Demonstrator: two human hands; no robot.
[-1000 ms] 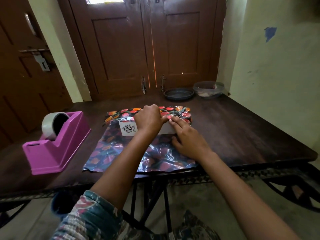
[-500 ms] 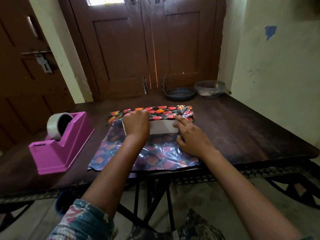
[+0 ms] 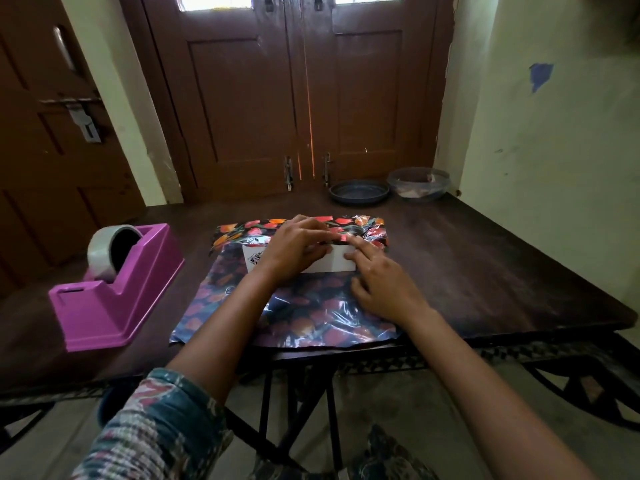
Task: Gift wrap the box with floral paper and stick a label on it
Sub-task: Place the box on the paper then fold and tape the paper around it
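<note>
No text can be read; a small black printed emblem (image 3: 254,259) is seen on the white box (image 3: 341,263), its detail illegible.

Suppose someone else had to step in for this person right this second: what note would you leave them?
Left hand: on the white box, fingers bent over the folded far flap; pinch unclear.
Right hand: straight fingers press the flap's edge onto the box.
Floral paper lies under the box, near half flat on the table.
Done: far flap over. Left: near side, ends, tape from the pink dispenser, label.
</note>
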